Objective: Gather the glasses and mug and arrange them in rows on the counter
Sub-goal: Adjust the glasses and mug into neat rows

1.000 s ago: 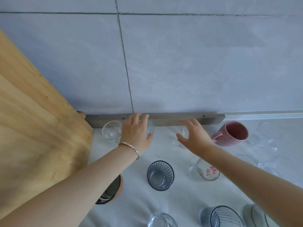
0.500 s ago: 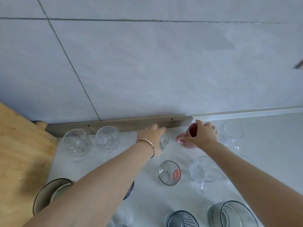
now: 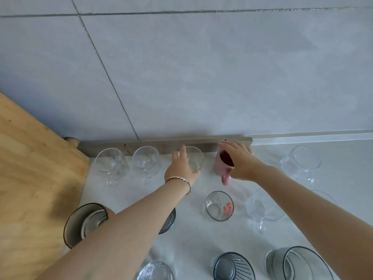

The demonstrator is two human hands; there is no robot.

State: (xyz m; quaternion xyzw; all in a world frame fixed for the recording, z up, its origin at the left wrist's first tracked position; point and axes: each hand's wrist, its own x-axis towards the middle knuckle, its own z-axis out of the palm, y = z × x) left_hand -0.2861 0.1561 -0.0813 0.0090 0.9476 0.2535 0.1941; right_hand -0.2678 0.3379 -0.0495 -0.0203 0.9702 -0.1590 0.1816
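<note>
Pale, matte counter (image 3: 201, 239) with faint veining, against a grey tiled wall (image 3: 201, 77); a flat grey strip (image 3: 165, 143) runs along the wall base. Wooden board (image 3: 30, 168) at left, light grain.

Back row, left to right: two clear round-bowled stemmed glasses (image 3: 112, 163) (image 3: 145, 161), upright, mouths up, then a third clear glass (image 3: 193, 161), then the pink mug (image 3: 223, 164).

Left hand (image 3: 181, 167), thin beaded bracelet (image 3: 178, 179) on the wrist, is cupped around the left side of the third glass, fingers on its wall, thumb under near its front. Glass upright.

Right hand (image 3: 240, 160) grips the mug from above and from the right, fingers arched over the rim, which tilts slightly toward the camera. Mug is glossy ceramic, cylindrical, dark inside; its handle (image 3: 226, 178) points toward the camera. Whether the base is on the counter cannot be told.

Right of the mug, well apart: another clear stemmed glass (image 3: 302, 164). Middle row: a short clear tumbler (image 3: 219, 206) with red print, a clear stemmed glass (image 3: 264, 209) partly under the right forearm, and a smoky tumbler (image 3: 85, 224) at left. Front edge: a ribbed blue-grey tumbler (image 3: 233, 266), a grey tumbler (image 3: 298, 263) and a clear textured glass (image 3: 155, 271), all cut off or partly hidden.
</note>
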